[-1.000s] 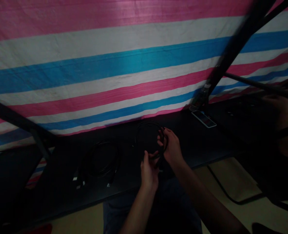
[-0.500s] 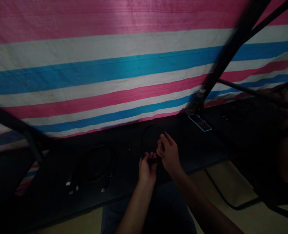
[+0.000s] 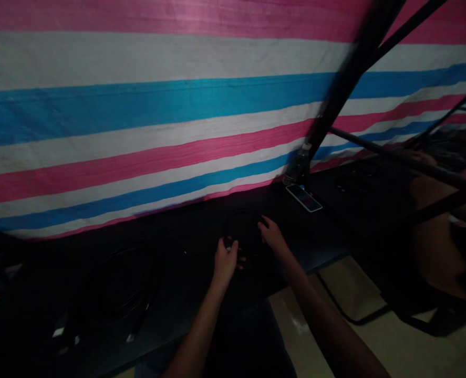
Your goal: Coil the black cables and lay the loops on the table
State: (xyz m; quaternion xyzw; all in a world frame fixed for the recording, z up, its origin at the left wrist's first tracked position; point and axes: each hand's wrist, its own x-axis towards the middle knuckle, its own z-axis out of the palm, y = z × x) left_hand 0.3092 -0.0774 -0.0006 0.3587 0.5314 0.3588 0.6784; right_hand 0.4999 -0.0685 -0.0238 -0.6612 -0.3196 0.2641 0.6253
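A thin black cable [image 3: 242, 211] arches in a loop between my two hands, low over the dark table. Its end, with a small light connector, sits in my left hand [image 3: 227, 257], pinched between thumb and fingers. My right hand [image 3: 271, 232] is at the other side of the loop, its fingers curled on the dark cable, which is hard to make out there. Coiled black cables [image 3: 124, 283] lie on the table to the left, their pale connectors toward the near edge.
A phone [image 3: 304, 198] lies at the back beside a clear bottle [image 3: 297, 164]. Slanted black metal bars [image 3: 343, 79] stand in front of a striped sheet [image 3: 157, 105]. At the right, another person's arm [image 3: 433, 226] reaches over the black table [image 3: 201, 294].
The view has shifted, so the table items appear further left. My hands have moved apart, and a light connector now shows in my left hand.
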